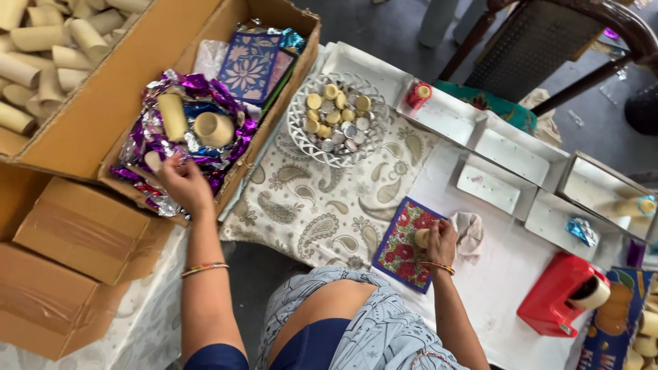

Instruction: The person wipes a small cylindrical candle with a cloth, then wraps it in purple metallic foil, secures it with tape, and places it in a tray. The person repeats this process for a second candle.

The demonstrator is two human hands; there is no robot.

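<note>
Paisley cloth (322, 205) covered the table; her right hand (442, 241) pinched a cardboard tube (422, 238) pointing leftward over floral paper (404, 243). Left hand (184, 181), fingertips buried in foil wrappers (205, 130), grip unclear.

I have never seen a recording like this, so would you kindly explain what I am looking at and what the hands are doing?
There is no machine here: a person wears a camera on the head, so the single picture looks down at their own two bare hands. The left hand reaches into an open cardboard box and touches shiny foil wrappers lying around cardboard tubes. The right hand holds a small tube on a red flowered paper sheet. On the cloth-covered table stand a white basket of small round caps, several white trays and a red tape dispenser. More tubes fill another box at the top left.
</note>
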